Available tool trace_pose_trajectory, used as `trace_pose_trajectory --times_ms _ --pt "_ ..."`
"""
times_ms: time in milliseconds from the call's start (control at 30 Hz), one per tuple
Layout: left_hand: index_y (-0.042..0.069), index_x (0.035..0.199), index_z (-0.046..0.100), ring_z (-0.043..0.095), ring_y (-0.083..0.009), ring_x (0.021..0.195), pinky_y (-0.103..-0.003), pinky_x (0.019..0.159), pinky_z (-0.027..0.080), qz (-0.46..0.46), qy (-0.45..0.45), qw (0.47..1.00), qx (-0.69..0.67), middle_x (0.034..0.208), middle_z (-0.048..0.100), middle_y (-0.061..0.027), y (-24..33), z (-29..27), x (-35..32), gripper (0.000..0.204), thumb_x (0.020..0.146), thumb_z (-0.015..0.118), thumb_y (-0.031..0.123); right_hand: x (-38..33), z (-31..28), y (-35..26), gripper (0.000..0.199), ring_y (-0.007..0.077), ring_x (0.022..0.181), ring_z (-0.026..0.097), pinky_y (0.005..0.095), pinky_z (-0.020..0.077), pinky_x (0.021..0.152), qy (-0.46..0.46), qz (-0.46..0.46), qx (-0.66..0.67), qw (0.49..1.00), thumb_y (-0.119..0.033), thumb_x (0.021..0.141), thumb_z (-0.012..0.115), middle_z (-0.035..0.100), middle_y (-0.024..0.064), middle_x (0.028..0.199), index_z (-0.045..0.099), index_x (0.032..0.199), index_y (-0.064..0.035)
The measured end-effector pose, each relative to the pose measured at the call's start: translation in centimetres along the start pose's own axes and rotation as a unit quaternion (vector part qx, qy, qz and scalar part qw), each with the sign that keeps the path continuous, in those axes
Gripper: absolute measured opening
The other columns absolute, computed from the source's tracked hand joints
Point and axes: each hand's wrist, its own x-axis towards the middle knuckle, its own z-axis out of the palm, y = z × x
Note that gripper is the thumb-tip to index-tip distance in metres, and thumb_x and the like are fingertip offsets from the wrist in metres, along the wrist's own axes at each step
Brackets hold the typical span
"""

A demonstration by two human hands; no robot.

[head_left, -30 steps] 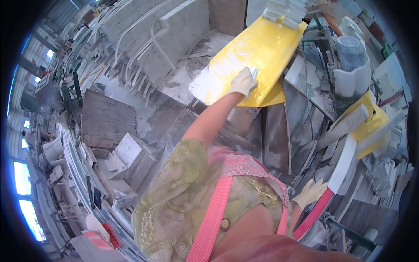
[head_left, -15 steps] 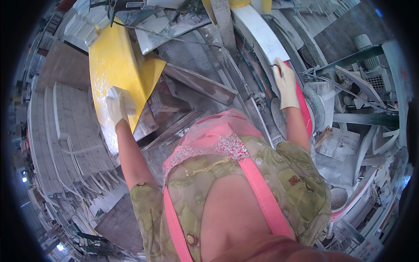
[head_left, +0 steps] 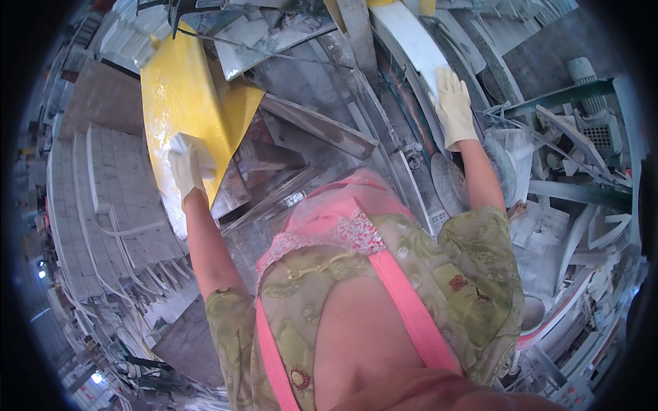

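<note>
My left hand [head_left: 185,175], in a pale glove, is closed on a small white block [head_left: 195,147] that lies against a large yellow sheet [head_left: 175,96]. The sheet is dusted white and leans over the grey stone pieces at upper left. My right hand [head_left: 456,106], also gloved, lies flat with fingers stretched on a long white slab [head_left: 411,41] that runs up to the top edge. It presses on the slab without gripping it. My pink and green clothing fills the lower middle.
Stacks of grey-white tiles [head_left: 103,178] stand at the left. A grey angled bar [head_left: 322,127] and a round grey disc [head_left: 449,181] lie between my arms. Metal frames and a motor [head_left: 586,75] crowd the right, with broken white offcuts [head_left: 548,226] below.
The view has swung round since a second ago. My left hand stays on the yellow sheet, now gripping the white block. My right hand has moved up and flattened on the white slab.
</note>
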Motion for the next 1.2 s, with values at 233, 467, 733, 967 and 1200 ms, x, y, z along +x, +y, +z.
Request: trace_pose_trajectory --times_ms 233,467,733,967,1200 --pt "-0.006 0.133 0.050 0.064 -0.0383 0.109 -0.045 0.094 0.049 0.016 -0.045 0.999 0.011 0.122 0.064 -0.0265 -3.1 0.8 3.4 0.058 0.091 0.061 0.032 3.3 -1.0 1.6 0.055 0.0281 0.134 0.052 0.0409 0.0392 0.114 0.114 -0.142 -0.032 0.983 -0.023 0.092 0.065 0.057 0.0163 0.141 0.051 0.141 -0.0034" --pt "0.000 0.122 0.060 0.068 -0.0367 0.103 -0.047 0.085 0.053 -0.024 0.036 0.998 0.050 0.113 0.067 -0.0252 -3.7 1.7 3.1 0.054 0.092 0.058 0.044 6.7 2.2 1.0 0.077 0.0280 0.147 0.037 0.0451 0.0269 0.120 0.005 -0.172 -0.028 0.985 -0.018 0.078 0.075 0.044 0.0135 0.155 0.045 0.147 -0.0038" --pt "0.001 0.117 0.055 0.066 -0.0418 0.102 -0.046 0.083 0.053 -0.071 0.043 0.996 -0.017 0.110 0.065 -0.0273 -1.7 1.0 1.7 0.043 0.084 0.062 0.028 8.8 3.1 -0.1 0.077 0.0318 0.152 0.026 0.0448 0.0240 0.122 -0.043 -0.150 -0.126 0.980 -0.010 0.087 0.063 0.030 0.0177 0.163 0.031 0.156 -0.0030" --pt "-0.003 0.113 0.055 0.064 -0.0435 0.106 -0.047 0.090 0.050 -0.057 0.049 0.997 -0.028 0.111 0.065 -0.0285 -2.2 0.6 1.3 0.042 0.083 0.062 0.025 9.9 -2.4 -2.4 0.040 0.0265 0.097 0.067 0.0389 0.0500 0.091 -0.043 0.059 0.185 0.980 -0.028 0.098 0.065 0.072 0.0154 0.110 0.065 0.123 0.0024" --pt "-0.005 0.109 0.055 0.062 -0.0445 0.108 -0.048 0.093 0.047 -0.014 0.015 0.998 -0.065 0.114 0.063 -0.0288 -3.1 0.7 1.2 0.036 0.085 0.060 0.022 8.0 -5.7 -21.5 0.042 0.0233 0.098 0.068 0.0346 0.0527 0.085 -0.108 -0.123 0.517 0.840 -0.027 0.106 0.049 0.070 0.0163 0.115 0.063 0.129 0.0055"
